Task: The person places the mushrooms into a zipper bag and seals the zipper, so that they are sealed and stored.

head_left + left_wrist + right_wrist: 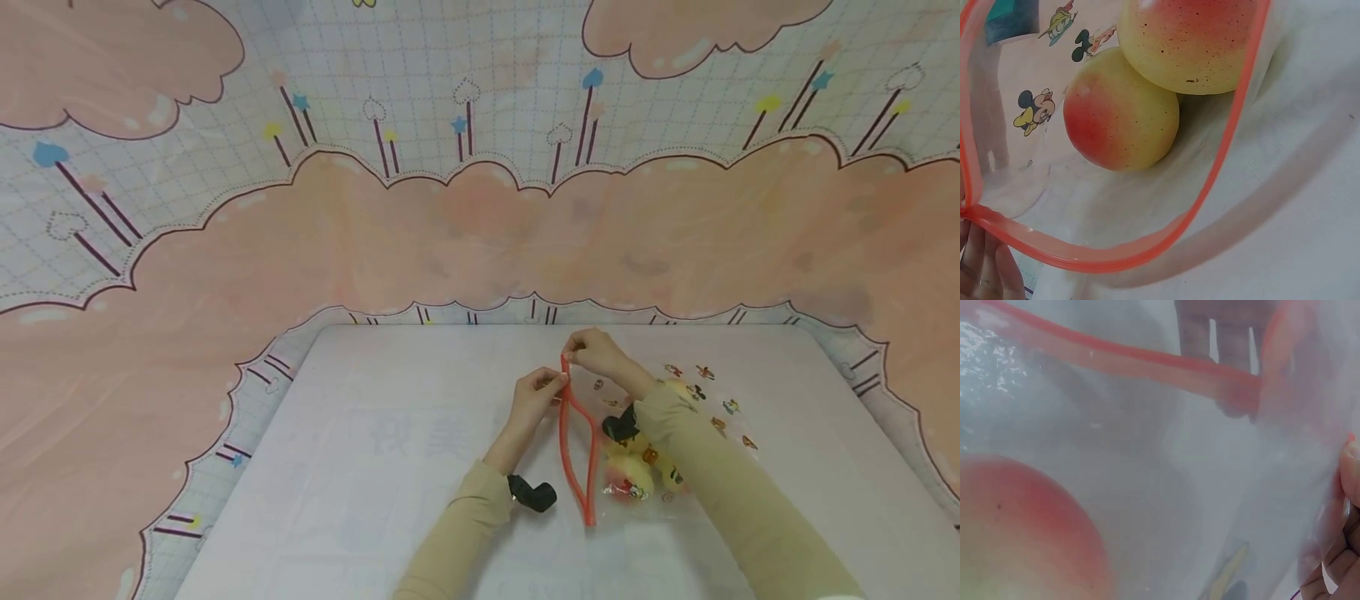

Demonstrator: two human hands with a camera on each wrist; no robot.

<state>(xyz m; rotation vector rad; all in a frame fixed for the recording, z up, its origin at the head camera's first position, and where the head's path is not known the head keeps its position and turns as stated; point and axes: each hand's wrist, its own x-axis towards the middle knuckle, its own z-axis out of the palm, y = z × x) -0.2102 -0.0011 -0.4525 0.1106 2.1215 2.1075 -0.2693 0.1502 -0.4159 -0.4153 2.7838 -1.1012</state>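
Note:
A clear zip bag [731, 462] with cartoon prints lies on its side, its red zip edge [564, 442] facing left. The near part of the zip gapes in a narrow loop; the strips meet at the far end. My left hand [528, 404] pinches the zip strips where the loop narrows. Just beyond it, my right hand [600, 352] grips the zip's far end at the bag's corner. Yellow fruits with a red blush [1119, 115], peach-like and speckled, lie inside the bag. In the right wrist view, fingers [1197, 337] show through the cloudy plastic.
The white table [360, 467] has its far edge just beyond the hands. A cloud-patterned cloth [480, 242] hangs behind and around it. Black wrist cameras [534, 493] sit on both wrists, the right one overlapping the bag in the head view.

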